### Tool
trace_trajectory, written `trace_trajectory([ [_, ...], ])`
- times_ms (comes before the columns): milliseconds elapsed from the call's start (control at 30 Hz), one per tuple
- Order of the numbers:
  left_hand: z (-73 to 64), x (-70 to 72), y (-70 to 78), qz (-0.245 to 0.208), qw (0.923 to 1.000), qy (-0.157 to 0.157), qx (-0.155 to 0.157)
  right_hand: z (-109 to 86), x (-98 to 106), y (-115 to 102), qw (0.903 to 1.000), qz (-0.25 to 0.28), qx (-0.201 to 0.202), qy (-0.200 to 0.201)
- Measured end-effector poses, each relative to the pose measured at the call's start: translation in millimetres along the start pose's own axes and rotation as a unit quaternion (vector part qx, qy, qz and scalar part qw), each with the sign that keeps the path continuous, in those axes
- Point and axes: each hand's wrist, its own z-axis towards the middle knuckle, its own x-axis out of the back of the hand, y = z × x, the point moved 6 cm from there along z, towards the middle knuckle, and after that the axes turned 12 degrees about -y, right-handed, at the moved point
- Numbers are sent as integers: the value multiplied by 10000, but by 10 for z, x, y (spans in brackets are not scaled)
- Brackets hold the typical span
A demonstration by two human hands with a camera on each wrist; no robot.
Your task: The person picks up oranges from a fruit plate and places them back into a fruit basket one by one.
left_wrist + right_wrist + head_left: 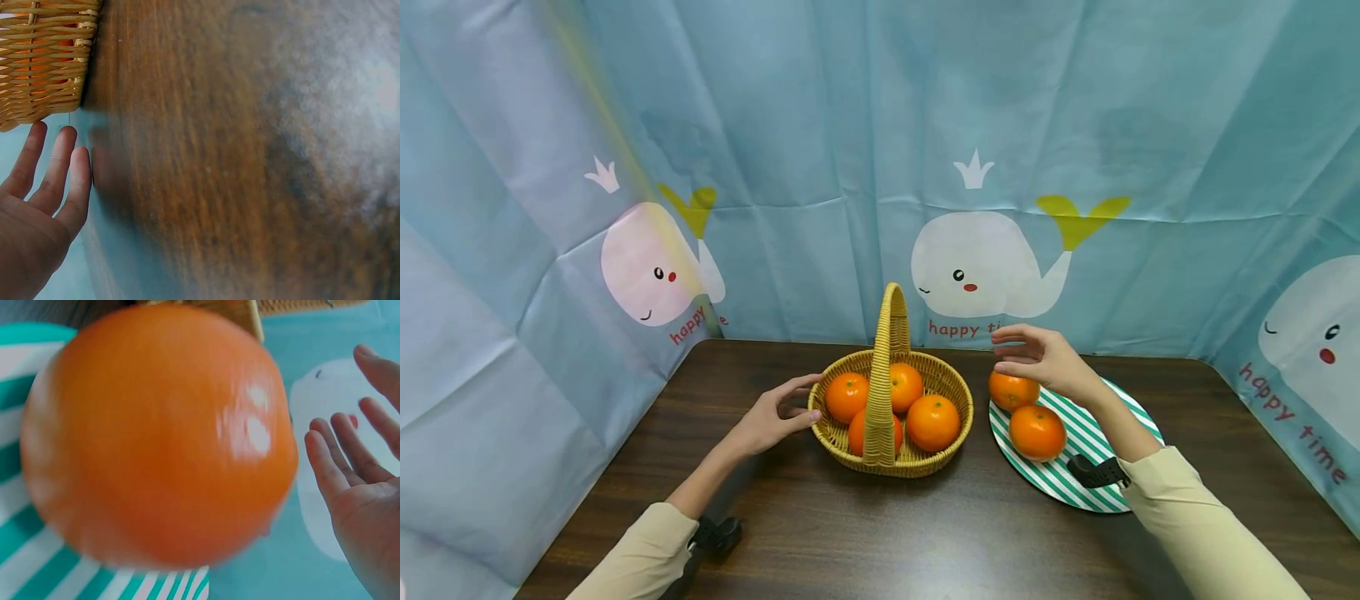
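Note:
A yellow wicker basket (958, 392) with a tall handle holds several oranges (933, 422). At its left rim, my left hand (771, 419) touches or nearly touches the weave with fingers loosely bent; in the left wrist view, the fingertips reach the basket wall (40, 69). My right hand (1045, 360) hovers over the far left side of a green-and-white striped plate (1093, 429), fingers relaxed and holding nothing. Below it lies one orange (1013, 392), partly covered by the hand, and a second orange (1037, 432) sits nearer. An orange (162, 437) fills much of the right wrist view.
All this stands on a dark brown wooden table (880, 533). Behind and at the sides hangs a light blue curtain (820, 167) printed with white whales, meeting the table's back edge. The basket's handle (880, 392) rises well above its rim.

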Motion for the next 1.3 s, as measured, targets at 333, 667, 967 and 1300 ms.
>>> trace_trajectory([
  [333,-4,3,17,37,10000,19,39,-261,194,88,9995,-202,-196,139],
  [667,-13,1,17,23,9999,22,122,-326,210,260,9969,-561,-527,-165],
  [967,-6,-10,26,12,9999,-1,139,-299,186,422,9930,-481,-874,-629],
  [1300,-2,-8,15,0,10000,-5,74,-219,200,574,9896,-603,-1046,-788],
])
